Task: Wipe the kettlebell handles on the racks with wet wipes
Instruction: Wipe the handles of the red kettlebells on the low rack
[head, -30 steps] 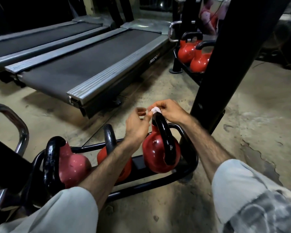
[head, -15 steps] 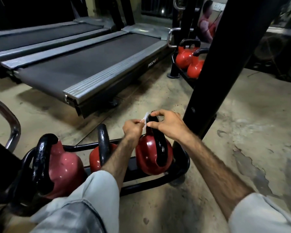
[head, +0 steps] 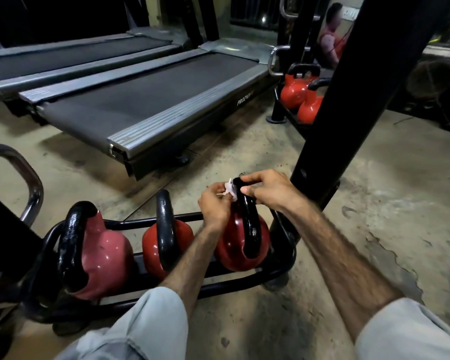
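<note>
kettlebell handle [head: 247, 216] pinched by right hand [head: 268, 190], wipe [head: 229, 189] by left hand [head: 215, 206] — concrete floor [head: 374, 203]

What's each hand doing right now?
Left hand: pinching the white wipe against the kettlebell handle.
Right hand: fingers and thumb curled round the top of that handle.

The 3 near kettlebells [head: 242, 242] have glossy red bodies and chipped, shiny black handles [head: 248, 219]. They sit on a black painted metal rack [head: 244, 278] over rough, stained concrete floor [head: 374, 203]. The treadmill [head: 140, 100] has a matt belt with ribbed metal rails.
</note>
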Motion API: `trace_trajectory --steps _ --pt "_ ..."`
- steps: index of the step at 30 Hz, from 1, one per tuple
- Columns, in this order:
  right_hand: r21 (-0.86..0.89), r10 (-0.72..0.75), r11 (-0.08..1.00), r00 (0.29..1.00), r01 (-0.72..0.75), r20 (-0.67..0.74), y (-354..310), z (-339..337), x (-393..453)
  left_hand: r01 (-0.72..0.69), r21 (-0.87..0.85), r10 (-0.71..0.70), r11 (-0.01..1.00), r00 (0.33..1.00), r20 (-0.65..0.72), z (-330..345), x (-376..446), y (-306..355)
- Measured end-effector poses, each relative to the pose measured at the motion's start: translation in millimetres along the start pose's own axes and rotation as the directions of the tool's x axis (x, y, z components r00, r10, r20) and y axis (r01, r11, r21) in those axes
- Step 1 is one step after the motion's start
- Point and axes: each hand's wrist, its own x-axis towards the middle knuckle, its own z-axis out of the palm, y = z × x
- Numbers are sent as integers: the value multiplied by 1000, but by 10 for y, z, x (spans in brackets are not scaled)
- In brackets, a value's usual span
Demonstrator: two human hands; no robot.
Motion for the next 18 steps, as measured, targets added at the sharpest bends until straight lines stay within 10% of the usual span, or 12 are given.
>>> trace_trajectory --steps 10,18 --pt "36 13 999 1000 -12 -25 14 11 58 -338 132 345 932 938 -31 -3 -102 9" --pt "18 11 1000 999 -11 -39 23 22 87 -145 215 150 966 989 -8 39 5 -28"
